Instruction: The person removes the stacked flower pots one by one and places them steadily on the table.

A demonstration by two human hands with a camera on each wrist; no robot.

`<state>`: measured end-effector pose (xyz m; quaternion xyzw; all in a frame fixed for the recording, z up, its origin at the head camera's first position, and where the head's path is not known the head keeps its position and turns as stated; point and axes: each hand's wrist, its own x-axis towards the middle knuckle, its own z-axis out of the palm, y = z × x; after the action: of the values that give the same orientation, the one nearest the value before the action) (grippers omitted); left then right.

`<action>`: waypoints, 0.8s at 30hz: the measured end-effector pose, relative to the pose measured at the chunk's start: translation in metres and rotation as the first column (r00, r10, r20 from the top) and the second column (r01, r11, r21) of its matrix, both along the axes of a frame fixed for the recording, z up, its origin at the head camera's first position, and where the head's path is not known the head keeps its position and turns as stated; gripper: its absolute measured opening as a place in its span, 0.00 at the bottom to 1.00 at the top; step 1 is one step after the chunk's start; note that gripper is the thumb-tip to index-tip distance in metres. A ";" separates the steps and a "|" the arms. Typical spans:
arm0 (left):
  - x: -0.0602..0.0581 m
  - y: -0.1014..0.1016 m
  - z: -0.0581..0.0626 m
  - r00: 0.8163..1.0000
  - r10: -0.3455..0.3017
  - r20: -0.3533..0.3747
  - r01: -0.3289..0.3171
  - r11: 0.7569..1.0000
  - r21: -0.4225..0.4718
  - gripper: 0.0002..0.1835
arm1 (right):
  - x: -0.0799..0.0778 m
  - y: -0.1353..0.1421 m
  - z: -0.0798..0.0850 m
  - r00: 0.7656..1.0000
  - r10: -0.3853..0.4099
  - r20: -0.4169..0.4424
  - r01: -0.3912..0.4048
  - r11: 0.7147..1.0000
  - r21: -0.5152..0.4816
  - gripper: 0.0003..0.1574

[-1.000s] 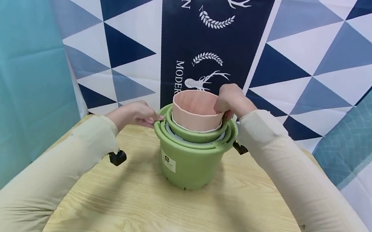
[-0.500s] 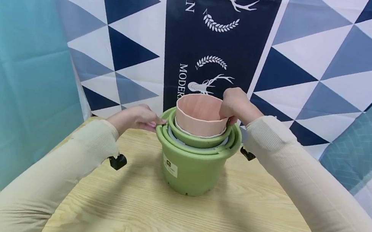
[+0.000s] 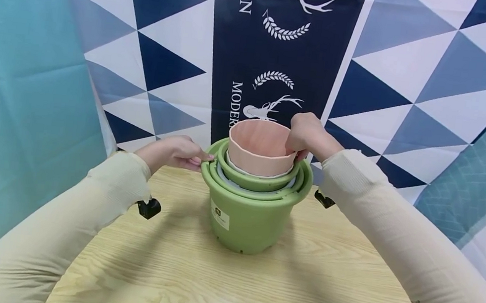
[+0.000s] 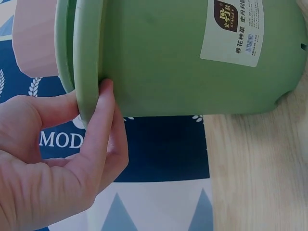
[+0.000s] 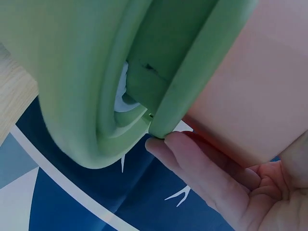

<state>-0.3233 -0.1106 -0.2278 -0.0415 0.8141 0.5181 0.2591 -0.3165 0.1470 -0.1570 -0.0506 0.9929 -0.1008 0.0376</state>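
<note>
A stack of nested flowerpots stands on the wooden table. The outermost is a large green flowerpot (image 3: 248, 222) with a white label (image 4: 232, 31) on its side. Smaller green pots sit inside it, and a pink faceted pot (image 3: 260, 157) is topmost. My left hand (image 3: 182, 150) pinches the large pot's rim at the left, thumb above and fingertips beneath. On the right, my right hand (image 3: 309, 136) grips the inner green flowerpot (image 5: 199, 72) with fingertips under its rim. Its thumb side reaches into the pink pot and is partly hidden.
The wooden table (image 3: 191, 285) extends in front of the stack. Close behind hangs a patterned blue and white curtain (image 3: 281, 51), with a teal cloth (image 3: 22, 76) at the left.
The head view has shifted slightly. Both hands keep their places on the pots, and the stack stays nested as before.
</note>
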 end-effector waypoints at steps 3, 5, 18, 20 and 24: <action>0.001 -0.001 0.002 1.000 0.007 -0.006 -0.007 1.000 -0.010 0.24 | 0.000 0.000 0.001 1.000 0.006 0.001 -0.006 1.000 -0.012 0.10; 0.002 -0.001 0.004 1.000 0.001 -0.010 -0.001 1.000 -0.022 0.24 | 0.001 0.001 0.001 1.000 0.013 0.002 -0.013 1.000 -0.024 0.10; 0.004 0.002 0.005 1.000 0.011 -0.001 -0.011 1.000 -0.002 0.26 | -0.004 0.013 0.001 0.996 0.083 0.012 -0.083 0.996 -0.018 0.07; 0.004 0.003 0.005 1.000 0.014 0.002 -0.014 1.000 0.003 0.27 | -0.005 0.016 0.002 0.996 0.089 0.029 -0.088 0.995 -0.038 0.08; 0.004 0.004 0.004 1.000 0.023 0.004 -0.023 1.000 0.004 0.26 | -0.006 0.022 0.002 0.994 0.083 0.070 -0.075 0.991 -0.115 0.08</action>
<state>-0.3195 -0.1070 -0.2242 -0.0512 0.8119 0.5227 0.2549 -0.3229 0.1692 -0.1549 -0.0883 0.9808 -0.1566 0.0755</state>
